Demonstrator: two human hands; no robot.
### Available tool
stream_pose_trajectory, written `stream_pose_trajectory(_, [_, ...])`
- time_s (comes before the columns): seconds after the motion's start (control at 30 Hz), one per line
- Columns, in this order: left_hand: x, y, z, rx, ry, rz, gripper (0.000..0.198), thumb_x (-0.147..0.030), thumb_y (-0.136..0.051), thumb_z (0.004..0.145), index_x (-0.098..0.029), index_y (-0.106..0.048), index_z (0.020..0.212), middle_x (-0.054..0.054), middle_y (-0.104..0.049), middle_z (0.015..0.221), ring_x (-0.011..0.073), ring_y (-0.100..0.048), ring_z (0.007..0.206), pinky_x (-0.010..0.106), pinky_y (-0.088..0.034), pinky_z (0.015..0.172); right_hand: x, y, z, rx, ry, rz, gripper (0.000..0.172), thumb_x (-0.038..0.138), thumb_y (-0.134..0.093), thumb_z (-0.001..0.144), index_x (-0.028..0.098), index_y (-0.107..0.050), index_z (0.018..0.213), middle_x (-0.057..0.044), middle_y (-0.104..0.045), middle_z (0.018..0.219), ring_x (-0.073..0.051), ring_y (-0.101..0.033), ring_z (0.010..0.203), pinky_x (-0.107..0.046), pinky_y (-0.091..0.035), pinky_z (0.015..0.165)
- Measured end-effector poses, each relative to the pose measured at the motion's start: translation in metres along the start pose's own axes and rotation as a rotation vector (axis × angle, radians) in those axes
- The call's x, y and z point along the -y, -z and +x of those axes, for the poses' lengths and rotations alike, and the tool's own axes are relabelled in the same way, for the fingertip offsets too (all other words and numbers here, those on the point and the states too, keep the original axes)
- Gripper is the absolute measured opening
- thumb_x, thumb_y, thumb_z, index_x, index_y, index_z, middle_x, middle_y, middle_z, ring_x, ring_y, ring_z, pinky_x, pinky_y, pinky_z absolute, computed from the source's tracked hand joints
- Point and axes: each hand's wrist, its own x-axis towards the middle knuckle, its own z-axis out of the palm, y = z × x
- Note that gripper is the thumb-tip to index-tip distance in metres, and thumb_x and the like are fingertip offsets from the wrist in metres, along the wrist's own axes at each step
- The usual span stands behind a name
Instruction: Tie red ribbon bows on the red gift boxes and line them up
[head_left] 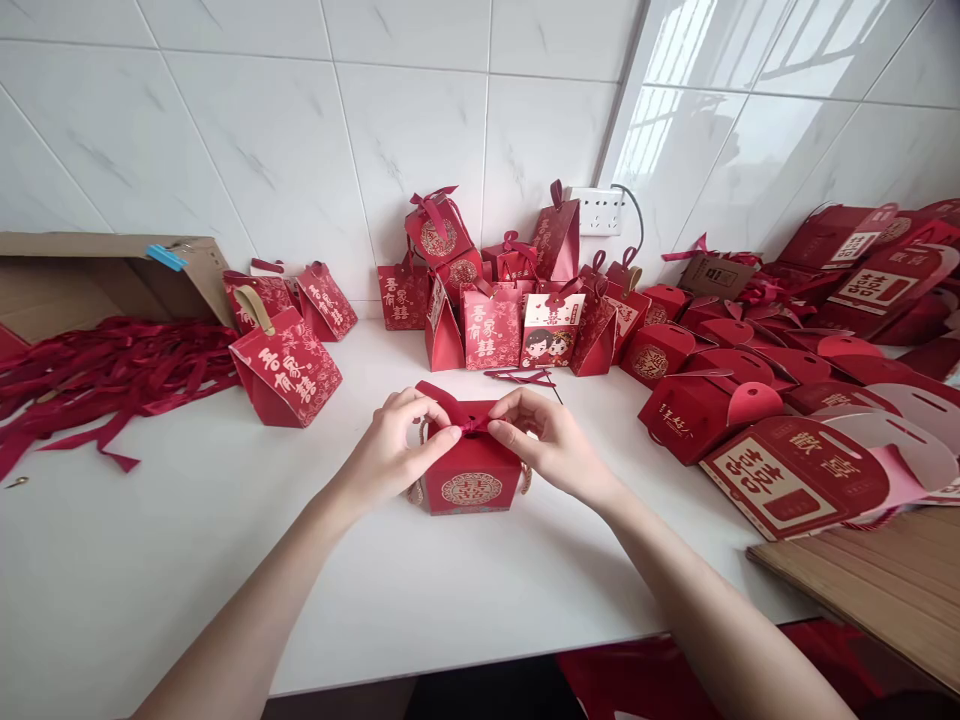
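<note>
A red gift box [472, 487] with a round gold emblem stands upright on the white table [360, 590] in front of me. Around its top runs a dark red ribbon [474, 426], knotted at the middle. My left hand [401, 440] pinches the ribbon between thumb and forefinger just left of the knot. On the knot's other side, my right hand [551, 440] grips it the same way. Twisted cord [526, 478] shows at the box's side, partly behind my fingers.
Several finished red boxes [491, 330] stand along the tiled wall, below a power strip [598, 212]. Loose red ribbons [127, 375] spill from a cardboard box [112, 265] at left. Many red boxes [697, 410] crowd the right, near a cardboard sheet [870, 580].
</note>
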Motion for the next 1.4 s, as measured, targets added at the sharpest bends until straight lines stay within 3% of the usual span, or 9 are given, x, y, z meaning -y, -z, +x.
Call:
stream_pose_trajectory(0.1, [0.001, 0.000, 0.001, 0.062, 0.017, -0.105, 0.021, -0.040, -0.054, 0.081, -0.020, -0.057, 0.072, 0.002, -0.058, 0.083, 0.0189, -0.054, 0.084, 0.030, -0.042, 0.076, -0.001, -0.001, 0.000, 0.017, -0.031, 0.027, 0.021, 0.039, -0.055, 0.085, 0.018, -0.054, 0.082, -0.002, -0.059, 0.079, -0.012, -0.053, 0.061, -0.025, -0.045, 0.050])
stream_pose_trajectory(0.3, [0.003, 0.002, 0.002, 0.090, 0.034, -0.180, 0.022, -0.037, -0.053, 0.082, -0.019, -0.056, 0.070, 0.001, -0.057, 0.078, 0.0166, -0.052, 0.076, 0.027, -0.040, 0.067, -0.009, 0.003, 0.004, 0.027, -0.030, 0.044, 0.014, 0.031, -0.057, 0.082, 0.018, -0.055, 0.085, -0.003, -0.060, 0.083, -0.014, -0.056, 0.071, -0.028, -0.048, 0.064])
stream_pose_trajectory(0.67, [0.004, 0.011, 0.006, 0.183, 0.080, -0.240, 0.025, -0.035, -0.053, 0.076, -0.019, -0.046, 0.058, 0.000, -0.049, 0.071, 0.0148, -0.046, 0.065, 0.024, -0.038, 0.057, -0.003, 0.014, 0.007, 0.107, 0.014, -0.013, 0.008, 0.024, -0.058, 0.079, 0.016, -0.056, 0.082, -0.001, -0.060, 0.074, -0.013, -0.053, 0.068, -0.027, -0.042, 0.064])
stream_pose_trajectory(1.1, [0.005, 0.014, 0.005, 0.288, 0.063, -0.232, 0.021, -0.030, -0.050, 0.076, -0.019, -0.045, 0.059, -0.001, -0.045, 0.070, 0.0139, -0.043, 0.064, 0.025, -0.037, 0.057, 0.000, 0.037, 0.005, 0.349, -0.037, 0.067, 0.017, 0.023, -0.064, 0.076, 0.018, -0.048, 0.074, 0.006, -0.047, 0.059, -0.007, -0.041, 0.052, -0.020, -0.031, 0.048])
stream_pose_trajectory(1.23, [0.004, 0.012, 0.003, 0.307, 0.031, -0.208, 0.020, -0.028, -0.050, 0.074, -0.020, -0.045, 0.057, 0.000, -0.044, 0.069, 0.0150, -0.044, 0.065, 0.026, -0.037, 0.057, 0.004, 0.045, 0.002, 0.479, -0.046, 0.010, 0.017, 0.024, -0.067, 0.075, 0.017, -0.051, 0.073, 0.006, -0.048, 0.059, -0.006, -0.041, 0.052, -0.019, -0.030, 0.049])
stream_pose_trajectory(1.33, [0.005, 0.009, 0.002, 0.321, 0.013, -0.220, 0.019, -0.027, -0.049, 0.074, -0.020, -0.043, 0.057, -0.001, -0.044, 0.070, 0.0153, -0.044, 0.066, 0.026, -0.037, 0.058, 0.005, 0.053, 0.002, 0.622, -0.082, 0.022, 0.023, 0.031, -0.071, 0.073, 0.016, -0.057, 0.083, 0.004, -0.052, 0.062, -0.007, -0.045, 0.054, -0.020, -0.033, 0.051])
stream_pose_trajectory(1.4, [0.006, 0.007, 0.001, 0.324, 0.005, -0.236, 0.018, -0.027, -0.048, 0.074, -0.020, -0.042, 0.059, -0.001, -0.043, 0.071, 0.0152, -0.044, 0.067, 0.026, -0.036, 0.059, 0.004, 0.058, 0.003, 0.575, -0.086, 0.062, 0.032, 0.043, -0.070, 0.073, 0.015, -0.058, 0.085, 0.004, -0.052, 0.062, -0.008, -0.045, 0.054, -0.021, -0.035, 0.051])
